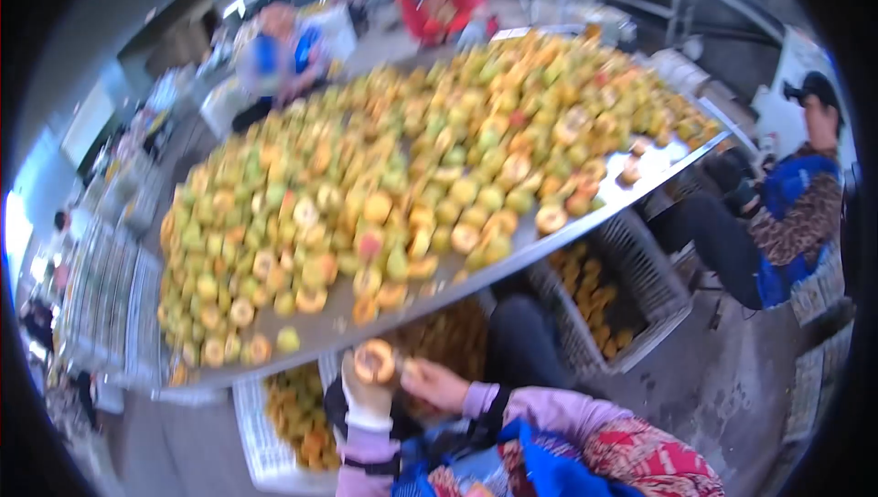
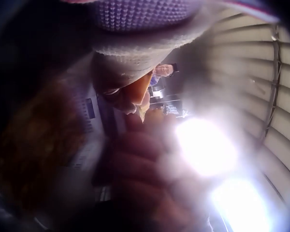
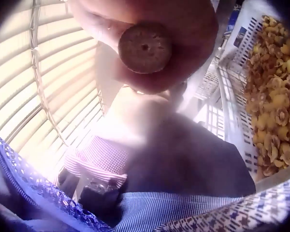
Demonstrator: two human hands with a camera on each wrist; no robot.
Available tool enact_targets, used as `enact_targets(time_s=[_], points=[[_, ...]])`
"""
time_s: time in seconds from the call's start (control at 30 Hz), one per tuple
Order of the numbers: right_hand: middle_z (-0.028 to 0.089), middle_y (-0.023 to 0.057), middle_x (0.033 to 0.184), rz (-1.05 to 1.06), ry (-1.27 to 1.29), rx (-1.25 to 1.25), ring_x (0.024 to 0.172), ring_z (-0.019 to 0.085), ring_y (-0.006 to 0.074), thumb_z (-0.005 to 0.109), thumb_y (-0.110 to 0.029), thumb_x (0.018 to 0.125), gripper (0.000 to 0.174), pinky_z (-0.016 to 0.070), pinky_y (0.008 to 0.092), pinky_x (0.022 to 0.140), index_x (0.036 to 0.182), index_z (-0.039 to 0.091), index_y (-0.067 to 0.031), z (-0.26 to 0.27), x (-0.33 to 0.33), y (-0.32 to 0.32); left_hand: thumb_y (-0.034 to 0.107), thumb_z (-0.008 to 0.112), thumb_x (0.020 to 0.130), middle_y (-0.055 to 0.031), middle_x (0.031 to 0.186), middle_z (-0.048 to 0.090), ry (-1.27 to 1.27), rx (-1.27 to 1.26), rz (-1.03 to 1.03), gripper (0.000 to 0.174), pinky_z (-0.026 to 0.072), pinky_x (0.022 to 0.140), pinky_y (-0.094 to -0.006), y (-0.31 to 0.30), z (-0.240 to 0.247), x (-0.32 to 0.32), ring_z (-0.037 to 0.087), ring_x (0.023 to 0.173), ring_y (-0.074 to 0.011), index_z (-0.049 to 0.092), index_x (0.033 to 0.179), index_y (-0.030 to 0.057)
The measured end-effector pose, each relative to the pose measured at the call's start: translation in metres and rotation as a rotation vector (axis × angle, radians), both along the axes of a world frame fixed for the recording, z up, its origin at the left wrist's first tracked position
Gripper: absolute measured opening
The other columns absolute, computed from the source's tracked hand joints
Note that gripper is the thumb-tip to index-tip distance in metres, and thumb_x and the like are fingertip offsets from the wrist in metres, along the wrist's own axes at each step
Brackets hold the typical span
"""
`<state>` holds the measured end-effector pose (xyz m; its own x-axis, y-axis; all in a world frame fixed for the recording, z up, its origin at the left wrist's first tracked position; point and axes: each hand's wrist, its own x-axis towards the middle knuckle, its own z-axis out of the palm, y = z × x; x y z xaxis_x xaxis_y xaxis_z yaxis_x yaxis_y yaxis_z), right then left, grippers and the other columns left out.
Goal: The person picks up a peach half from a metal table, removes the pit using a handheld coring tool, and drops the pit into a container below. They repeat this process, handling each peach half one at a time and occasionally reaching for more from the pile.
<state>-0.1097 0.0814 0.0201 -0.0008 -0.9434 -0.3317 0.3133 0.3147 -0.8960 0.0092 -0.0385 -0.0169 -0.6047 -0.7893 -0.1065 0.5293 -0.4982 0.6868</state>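
Note:
Low in front of the person's body, the left hand (image 1: 366,396), in a pale glove, holds a halved peach (image 1: 374,362) with its cut face up and a brown hollow or stone at its middle. Orange flesh of the peach (image 2: 139,90) shows under the gloved thumb in the left wrist view. Close beside it on the right, the bare right hand (image 1: 439,386) grips a tool by its handle. The round brown butt of that handle (image 3: 145,48) sticks out of the curled fingers in the right wrist view; the tool's working end is hidden.
A tilted metal table (image 1: 302,321) heaped with halved peaches stands just ahead, its raised edge over the lap. Below are a white crate (image 1: 256,433) of cut fruit and a grey crate (image 1: 672,305). Another person (image 1: 791,223) sits at the right; others sit beyond the table.

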Motion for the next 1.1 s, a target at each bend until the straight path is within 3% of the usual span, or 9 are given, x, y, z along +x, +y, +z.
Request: enact_targets(time_s=[0.07, 0.37, 0.43, 0.47, 0.53, 0.6, 0.67, 0.73, 1.1], points=[[0.042, -0.005, 0.061, 0.014, 0.002, 0.048, 0.048, 0.04, 0.0041, 0.049, -0.036, 0.09, 0.023, 0.0345, 0.0199, 0.041, 0.094, 0.045, -0.0138, -0.005, 0.0, -0.002, 0.054, 0.037, 0.085, -0.0149, 0.103, 0.055, 0.059, 0.317, -0.059, 0.054, 0.0445, 0.084, -0.0447, 0.011, 0.019, 0.007, 0.053, 0.096, -0.0308, 0.049, 0.109, 0.0074], [0.043, -0.0054, 0.058, -0.135, 0.065, -0.085, 0.043, 0.038, 0.005, 0.049, -0.028, 0.088, 0.022, 0.0317, 0.0211, 0.037, 0.101, 0.044, -0.0111, -0.019, 0.005, 0.002, 0.034, 0.043, 0.086, -0.0119, 0.096, 0.058, 0.013, 0.031, -0.026, 0.037, 0.0487, 0.08, -0.0391, 0.016, 0.016, -0.009, 0.058, 0.089, -0.0257, 0.054, 0.102, 0.0032], [0.049, 0.0015, 0.06, -0.051, 0.144, -0.058, 0.047, 0.047, 0.0099, 0.052, -0.031, 0.087, 0.027, 0.0378, 0.0265, 0.039, 0.09, 0.042, -0.0058, 0.003, 0.002, 0.007, 0.045, 0.048, 0.081, -0.0127, 0.092, 0.06, -0.821, -0.914, 0.08, 0.045, 0.0501, 0.075, -0.0391, 0.031, 0.061, -0.003, 0.059, 0.084, -0.0264, 0.054, 0.101, 0.0043], [0.05, 0.0023, 0.06, -0.041, 0.225, -0.008, 0.047, 0.048, 0.0103, 0.051, -0.03, 0.088, 0.027, 0.0387, 0.0272, 0.04, 0.09, 0.043, -0.0045, 0.005, 0.004, 0.006, 0.051, 0.047, 0.082, -0.0141, 0.089, 0.061, -0.752, -0.883, 0.285, 0.05, 0.0506, 0.07, -0.0393, 0.028, 0.021, -0.002, 0.06, 0.076, -0.0283, 0.055, 0.1, 0.0054], [0.054, 0.0087, 0.065, 0.031, 0.37, 0.032, 0.055, 0.055, 0.0183, 0.05, -0.03, 0.088, 0.029, 0.0438, 0.0324, 0.047, 0.092, 0.044, -0.0018, 0.004, 0.007, 0.004, 0.055, 0.045, 0.083, -0.0153, 0.088, 0.061, -0.019, 0.269, 0.162, 0.053, 0.0509, 0.067, -0.0405, 0.008, -0.022, -0.003, 0.059, 0.07, -0.0303, 0.055, 0.1, 0.0058], [0.057, 0.0183, 0.076, 0.064, 0.492, -0.024, 0.069, 0.059, 0.0314, 0.049, -0.032, 0.088, 0.034, 0.0463, 0.0381, 0.061, 0.093, 0.045, 0.001, 0.004, 0.009, 0.001, 0.055, 0.043, 0.085, -0.0156, 0.087, 0.061, -0.122, 0.282, 0.182, 0.053, 0.0507, 0.069, -0.0414, 0.022, 0.006, -0.005, 0.059, 0.074, -0.0315, 0.056, 0.1, 0.0058], [0.048, 0.0059, 0.062, 0.07, 0.504, -0.013, 0.047, 0.05, 0.0157, 0.046, -0.026, 0.091, 0.023, 0.041, 0.029, 0.042, 0.09, 0.041, -0.0034, 0.004, 0.008, -0.004, 0.053, 0.043, 0.086, -0.0145, 0.087, 0.061, -0.144, 0.284, 0.177, 0.052, 0.0506, 0.07, -0.0409, 0.019, -0.003, -0.01, 0.059, 0.077, -0.0301, 0.057, 0.098, 0.0045], [0.056, 0.0286, 0.091, 0.013, 0.666, -0.103, 0.087, 0.054, 0.0429, 0.047, -0.031, 0.089, 0.036, 0.0437, 0.0435, 0.074, 0.098, 0.042, 0.0033, 0.0, 0.01, -0.01, 0.051, 0.043, 0.087, -0.0139, 0.087, 0.061, -0.167, 0.235, 0.314, 0.05, 0.0505, 0.071, -0.0395, 0.013, -0.014, -0.014, 0.059, 0.078, -0.0281, 0.057, 0.096, 0.0033], [0.056, 0.0286, 0.088, 0.031, 0.645, 0.016, 0.087, 0.055, 0.0425, 0.049, -0.028, 0.088, 0.035, 0.0441, 0.0433, 0.074, 0.1, 0.04, 0.0033, 0.0, 0.007, -0.025, 0.029, 0.045, 0.09, -0.0109, 0.101, 0.058, -0.308, 0.057, 0.34, 0.035, 0.0478, 0.081, -0.034, 0.015, -0.008, -0.021, 0.057, 0.091, -0.0226, 0.052, 0.108, 0.0003]])
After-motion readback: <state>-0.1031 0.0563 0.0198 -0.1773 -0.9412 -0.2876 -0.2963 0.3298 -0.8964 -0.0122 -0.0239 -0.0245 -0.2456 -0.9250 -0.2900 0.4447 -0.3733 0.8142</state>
